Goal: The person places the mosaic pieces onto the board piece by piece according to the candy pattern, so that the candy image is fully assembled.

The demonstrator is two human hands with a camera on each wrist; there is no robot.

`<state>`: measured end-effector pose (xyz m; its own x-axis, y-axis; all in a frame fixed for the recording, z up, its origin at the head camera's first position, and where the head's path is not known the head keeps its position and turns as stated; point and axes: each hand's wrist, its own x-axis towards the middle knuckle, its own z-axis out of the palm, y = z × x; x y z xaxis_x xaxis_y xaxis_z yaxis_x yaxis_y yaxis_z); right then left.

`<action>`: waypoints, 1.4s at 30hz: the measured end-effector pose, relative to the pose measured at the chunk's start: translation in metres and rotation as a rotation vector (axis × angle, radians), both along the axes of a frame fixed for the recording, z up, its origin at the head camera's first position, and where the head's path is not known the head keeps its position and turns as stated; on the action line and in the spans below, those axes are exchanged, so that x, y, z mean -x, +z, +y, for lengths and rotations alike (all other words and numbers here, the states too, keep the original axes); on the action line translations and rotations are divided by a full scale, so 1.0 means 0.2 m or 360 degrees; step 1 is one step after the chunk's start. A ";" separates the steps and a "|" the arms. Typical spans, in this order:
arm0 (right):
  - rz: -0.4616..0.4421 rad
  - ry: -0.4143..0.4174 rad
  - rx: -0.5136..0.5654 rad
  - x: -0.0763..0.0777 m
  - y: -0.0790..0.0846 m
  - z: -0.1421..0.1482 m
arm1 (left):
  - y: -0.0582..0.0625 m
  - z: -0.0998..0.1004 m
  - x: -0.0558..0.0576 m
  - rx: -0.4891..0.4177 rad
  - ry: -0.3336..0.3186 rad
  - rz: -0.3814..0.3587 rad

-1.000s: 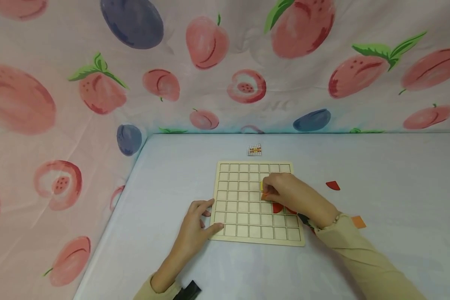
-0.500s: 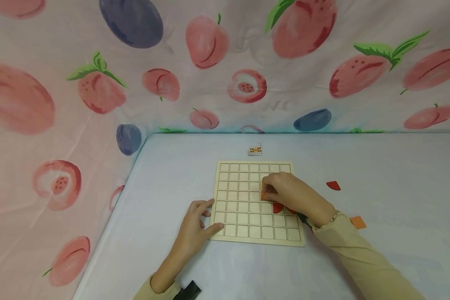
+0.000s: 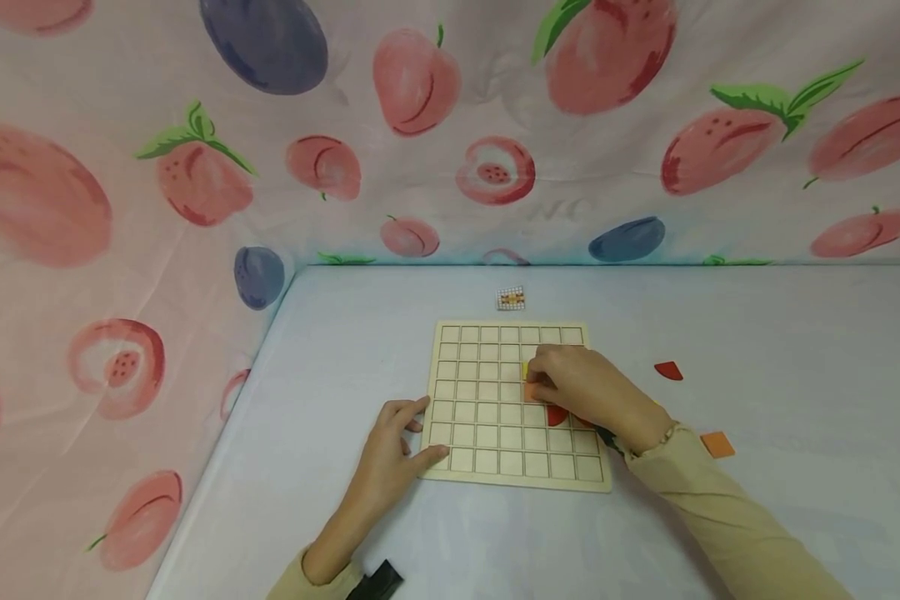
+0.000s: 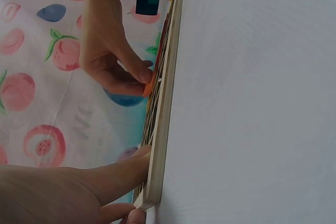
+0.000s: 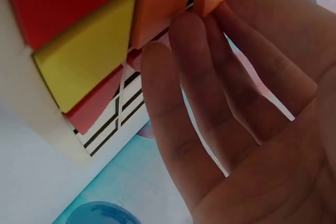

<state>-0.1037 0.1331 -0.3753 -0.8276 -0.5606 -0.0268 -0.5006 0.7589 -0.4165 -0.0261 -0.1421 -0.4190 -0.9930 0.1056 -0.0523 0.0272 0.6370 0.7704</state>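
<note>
My right hand is over the right half of a pale wooden grid board. Between its thumb and fingers it pinches a small orange tile, which stands on edge against the thumb in the right wrist view. Beside that hand, red, yellow and orange tiles fill squares of the grid; a red tile shows below the fingers. My left hand rests at the board's near left corner, thumb on top and fingers touching the left edge. The right hand hides part of the tiles.
Behind the board lies a small patterned card. To the right are a red quarter-round tile and an orange square tile, with a dark green piece under the right wrist. Fruit-print cloth hangs at the back and left.
The orange tile at my right fingertips has turned from a slanted corner to squarer with the grid. Both hands have stayed almost in place.
</note>
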 end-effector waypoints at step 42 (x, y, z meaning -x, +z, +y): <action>0.0200 -0.0087 -0.0152 -0.13 0.05 0.15 | -0.01 -0.01 0.00 -0.0001 0.0000 0.0006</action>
<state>-0.0784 0.1626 -0.3656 -0.8571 -0.5144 0.0276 -0.5010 0.8197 -0.2777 -0.0252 -0.1435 -0.4202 -0.9932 0.1057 -0.0486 0.0300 0.6365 0.7707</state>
